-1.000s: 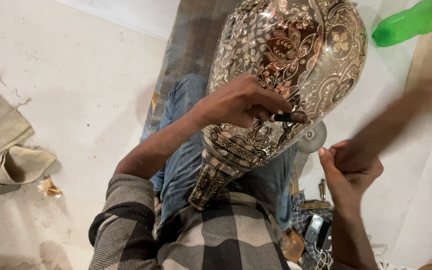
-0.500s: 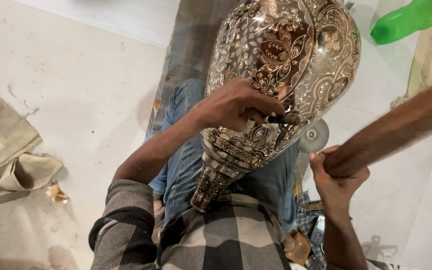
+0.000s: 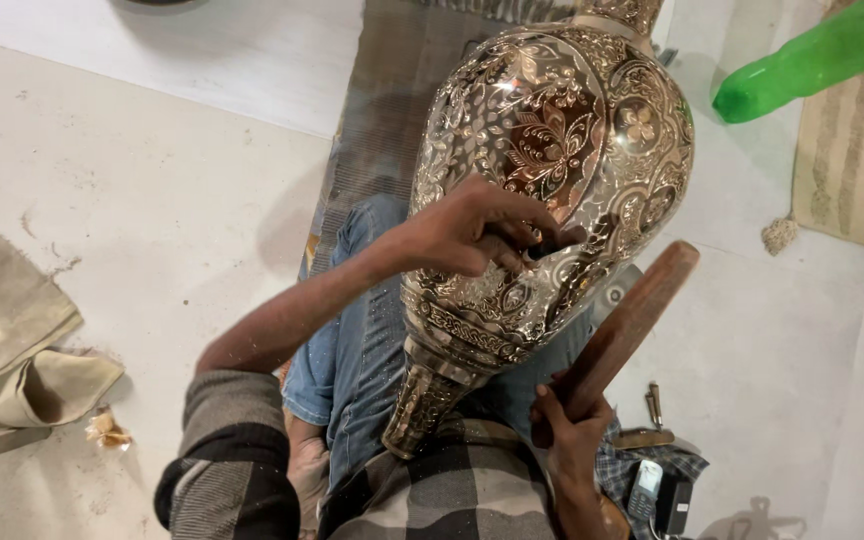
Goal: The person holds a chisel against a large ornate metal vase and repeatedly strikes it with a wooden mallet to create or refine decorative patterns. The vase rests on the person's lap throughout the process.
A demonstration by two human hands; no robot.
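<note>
Half a second on, the wooden mallet (image 3: 624, 330) had come out of its blurred swing and stood raised and sharp beside the vase, its far end close to the metal but not touching.

Seen from the head camera, the engraved metal vase (image 3: 552, 190) lay tilted across the person's lap over the blue jeans (image 3: 362, 350), narrow neck toward the body. The left hand (image 3: 477, 230) was closed on a small dark chisel (image 3: 552, 245) pressed against the vase's belly; the right hand (image 3: 567, 435) was clamped round the mallet's handle, well apart from the left.

The vase looked rigid, fairly heavy and smooth enough to slip, its fine relief easy to dent; the neck or the broad belly seemed the surest places to grip.

Around it lay a green plastic bottle (image 3: 812, 60), a fringed mat (image 3: 852, 180), folded cloth (image 3: 12, 340), small tools (image 3: 652, 410) and a phone (image 3: 647, 490) on the pale floor (image 3: 152, 200). Nothing blocked the hands.
</note>
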